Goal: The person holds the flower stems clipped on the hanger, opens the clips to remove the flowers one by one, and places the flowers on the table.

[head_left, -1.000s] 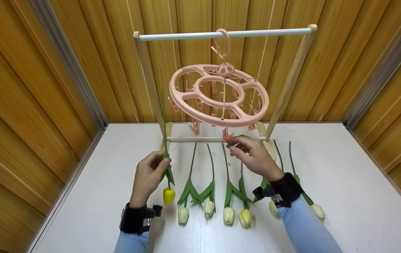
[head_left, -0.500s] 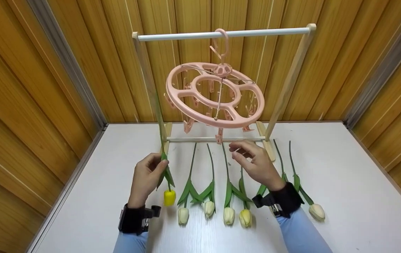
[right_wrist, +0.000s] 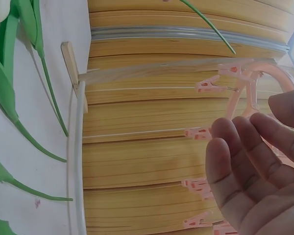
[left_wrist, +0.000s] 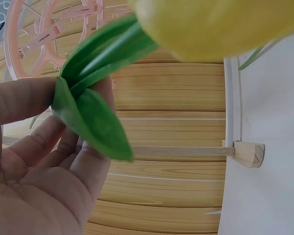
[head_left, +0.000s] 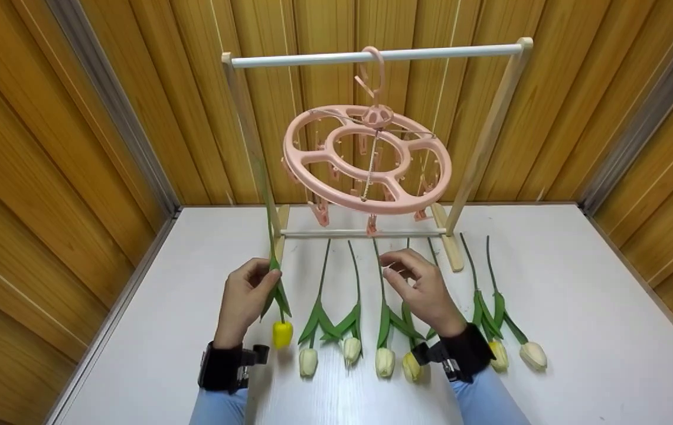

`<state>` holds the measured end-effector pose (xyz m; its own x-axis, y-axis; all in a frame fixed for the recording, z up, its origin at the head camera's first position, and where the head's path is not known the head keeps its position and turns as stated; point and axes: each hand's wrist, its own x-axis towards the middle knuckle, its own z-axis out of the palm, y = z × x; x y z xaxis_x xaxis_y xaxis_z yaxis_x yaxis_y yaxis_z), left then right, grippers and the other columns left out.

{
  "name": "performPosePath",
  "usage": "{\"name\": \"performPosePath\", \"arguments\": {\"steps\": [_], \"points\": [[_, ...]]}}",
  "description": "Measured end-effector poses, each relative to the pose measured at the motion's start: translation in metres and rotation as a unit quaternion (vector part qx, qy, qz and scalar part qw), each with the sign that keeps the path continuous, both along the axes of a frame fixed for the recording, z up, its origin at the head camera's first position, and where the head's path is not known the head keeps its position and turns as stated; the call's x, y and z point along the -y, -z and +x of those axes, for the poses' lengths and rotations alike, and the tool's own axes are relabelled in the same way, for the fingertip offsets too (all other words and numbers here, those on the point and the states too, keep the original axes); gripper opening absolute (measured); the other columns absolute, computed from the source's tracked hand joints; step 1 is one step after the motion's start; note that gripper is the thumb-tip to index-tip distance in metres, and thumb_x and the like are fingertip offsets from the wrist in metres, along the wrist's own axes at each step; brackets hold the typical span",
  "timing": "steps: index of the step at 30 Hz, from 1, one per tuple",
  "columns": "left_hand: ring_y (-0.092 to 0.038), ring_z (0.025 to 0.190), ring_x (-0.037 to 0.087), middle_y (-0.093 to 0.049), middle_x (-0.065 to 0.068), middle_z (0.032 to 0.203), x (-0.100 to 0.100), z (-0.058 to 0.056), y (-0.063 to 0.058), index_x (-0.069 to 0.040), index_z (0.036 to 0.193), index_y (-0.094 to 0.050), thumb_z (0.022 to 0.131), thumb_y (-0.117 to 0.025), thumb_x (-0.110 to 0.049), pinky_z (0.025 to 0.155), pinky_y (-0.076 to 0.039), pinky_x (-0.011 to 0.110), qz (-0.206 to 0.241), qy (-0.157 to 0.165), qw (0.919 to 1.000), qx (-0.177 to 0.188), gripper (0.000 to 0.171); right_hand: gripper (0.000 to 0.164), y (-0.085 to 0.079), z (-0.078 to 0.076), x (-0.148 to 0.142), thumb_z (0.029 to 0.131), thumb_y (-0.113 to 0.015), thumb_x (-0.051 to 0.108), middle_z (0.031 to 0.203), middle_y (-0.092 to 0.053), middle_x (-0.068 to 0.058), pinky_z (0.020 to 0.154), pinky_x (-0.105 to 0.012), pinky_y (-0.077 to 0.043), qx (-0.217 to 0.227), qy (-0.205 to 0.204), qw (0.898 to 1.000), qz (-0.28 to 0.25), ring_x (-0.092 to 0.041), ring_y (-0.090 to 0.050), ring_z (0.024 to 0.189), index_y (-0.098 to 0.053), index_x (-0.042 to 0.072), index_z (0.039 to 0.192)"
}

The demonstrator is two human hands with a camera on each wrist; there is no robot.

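Observation:
My left hand pinches a yellow tulip by its leafy stem, blossom down and stem pointing up. In the left wrist view, the thumb and fingers hold the green leaves, with the blurred blossom close to the camera. A pink round clip hanger hangs above the table. Just below its front clip, my right hand hovers with loosely bent fingers and nothing between them. The right wrist view has this hand beside several pink clips.
Several pale tulips lie in a row on the white table, including a white one and a yellowish one. A wooden rack with a white bar carries the hanger. Wood-panelled walls enclose the table.
My right hand has let go of the hanger's front clip and moved down toward me. The hanger swung left, then back right. The left hand still holds the yellow tulip, its stem tilted slightly left.

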<state>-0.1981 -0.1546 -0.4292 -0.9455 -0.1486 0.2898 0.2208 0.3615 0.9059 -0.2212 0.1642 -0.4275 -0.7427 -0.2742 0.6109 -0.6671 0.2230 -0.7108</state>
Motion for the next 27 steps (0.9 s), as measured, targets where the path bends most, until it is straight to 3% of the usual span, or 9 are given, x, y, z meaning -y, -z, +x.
{"name": "performPosePath", "arguments": {"steps": [10, 27], "points": [[-0.058, 0.071, 0.016, -0.07, 0.01, 0.084, 0.001, -0.003, 0.004, 0.001, 0.101, -0.075, 0.095, -0.071, -0.003, 0.066, -0.049, 0.023, -0.014, -0.008, 0.9996, 0.022, 0.008, 0.023, 0.014, 0.001, 0.008, 0.097, -0.066, -0.003, 0.11, -0.072, -0.009, 0.077, -0.026, -0.056, -0.007, 0.012, 1.0, -0.007, -0.022, -0.069, 0.093, -0.072, 0.003, 0.118], [-0.058, 0.073, 0.015, -0.071, 0.011, 0.087, 0.003, -0.009, 0.018, 0.0, 0.102, -0.075, 0.094, -0.072, -0.003, 0.066, -0.049, 0.024, -0.018, -0.001, 0.997, 0.075, 0.009, 0.02, 0.022, -0.002, 0.012, 0.099, -0.066, 0.002, 0.109, -0.071, -0.008, 0.078, -0.034, -0.057, 0.02, 0.009, 1.0, 0.012, -0.025, -0.069, 0.093, -0.072, 0.005, 0.118]]}}
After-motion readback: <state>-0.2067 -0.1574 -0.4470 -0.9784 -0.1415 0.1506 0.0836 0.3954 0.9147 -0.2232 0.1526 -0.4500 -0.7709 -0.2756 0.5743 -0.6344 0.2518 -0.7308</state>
